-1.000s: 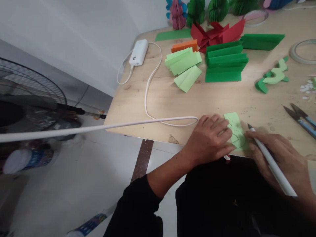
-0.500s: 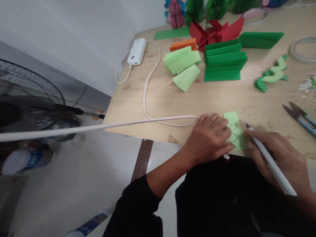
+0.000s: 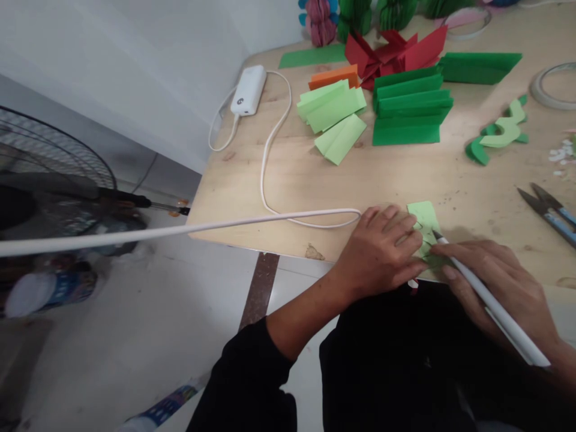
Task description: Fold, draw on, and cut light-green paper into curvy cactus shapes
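A small light green paper [image 3: 422,210] lies at the table's front edge with dark curved lines drawn on it. My left hand [image 3: 380,249] rests flat over its left side, fingers spread, holding nothing. Between the fingers of my right hand [image 3: 504,282] is a white pen [image 3: 488,300], its dark tip on or just above the paper. Part of the drawing is hidden by both hands. Right of them lie thread snips [image 3: 546,210] with dark blades and blue handles.
Folded light green papers [image 3: 335,111], dark green folded papers [image 3: 409,114] and red folded paper [image 3: 393,54] stand farther back. Wavy green cutouts [image 3: 499,132] and a tape roll [image 3: 555,87] lie right. A white cable [image 3: 265,168] runs from a power bank [image 3: 249,90]; a fan [image 3: 49,156] stands left.
My right hand has moved left with the pen, bringing its tip from beside the light green paper over the drawing. My left hand has stayed in place.
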Motion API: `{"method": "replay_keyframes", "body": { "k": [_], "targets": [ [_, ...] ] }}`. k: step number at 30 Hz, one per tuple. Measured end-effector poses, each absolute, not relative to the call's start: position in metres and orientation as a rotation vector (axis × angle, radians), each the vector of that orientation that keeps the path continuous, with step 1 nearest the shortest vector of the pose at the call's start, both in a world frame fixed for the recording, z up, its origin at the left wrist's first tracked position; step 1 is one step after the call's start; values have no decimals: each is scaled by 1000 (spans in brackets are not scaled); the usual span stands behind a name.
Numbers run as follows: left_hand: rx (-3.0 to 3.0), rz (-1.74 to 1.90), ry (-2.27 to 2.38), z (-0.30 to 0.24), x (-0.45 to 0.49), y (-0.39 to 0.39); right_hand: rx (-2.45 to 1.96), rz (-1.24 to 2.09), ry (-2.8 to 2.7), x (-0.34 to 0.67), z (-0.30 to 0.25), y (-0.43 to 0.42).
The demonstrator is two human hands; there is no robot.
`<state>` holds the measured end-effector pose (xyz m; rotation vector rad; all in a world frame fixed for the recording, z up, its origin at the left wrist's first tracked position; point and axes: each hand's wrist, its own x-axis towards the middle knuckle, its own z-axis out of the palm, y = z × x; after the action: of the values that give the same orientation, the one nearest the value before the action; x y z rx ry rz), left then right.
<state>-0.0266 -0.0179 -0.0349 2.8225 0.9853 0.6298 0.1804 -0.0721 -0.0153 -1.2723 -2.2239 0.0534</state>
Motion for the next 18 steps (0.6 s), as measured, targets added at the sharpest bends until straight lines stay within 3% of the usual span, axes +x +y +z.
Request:
{"method": "replay_keyframes", "body": {
  "k": [18],
  "targets": [
    [2811,664,984,-33,-27,-19,-1246,126,-2238,180,-20,-71]
  ]
}}
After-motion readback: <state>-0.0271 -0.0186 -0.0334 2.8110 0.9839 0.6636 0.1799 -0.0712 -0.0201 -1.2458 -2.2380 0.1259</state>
